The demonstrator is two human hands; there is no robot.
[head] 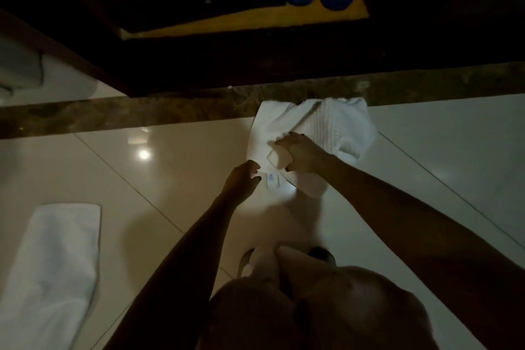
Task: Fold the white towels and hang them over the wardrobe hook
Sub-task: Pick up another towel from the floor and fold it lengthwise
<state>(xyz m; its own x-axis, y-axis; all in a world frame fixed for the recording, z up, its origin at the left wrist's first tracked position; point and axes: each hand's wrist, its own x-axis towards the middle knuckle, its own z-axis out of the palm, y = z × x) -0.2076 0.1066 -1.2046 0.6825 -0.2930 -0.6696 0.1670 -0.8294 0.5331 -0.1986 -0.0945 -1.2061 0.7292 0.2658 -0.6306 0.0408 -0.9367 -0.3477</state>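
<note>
Against the marble threshold [142, 115] lies the white towel [341, 122], probably soft, light and limp; best taken by its corners. The right hand [302, 158] clutches a bunched fold; the left hand [243, 180], fingers curled, meets its hem, pinch uncertain.

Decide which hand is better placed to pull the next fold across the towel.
Right, probably. The right hand grips a raised fold of the white towel; the left hand sits at its near edge, its hold unclear, better suited to steadying.
</note>
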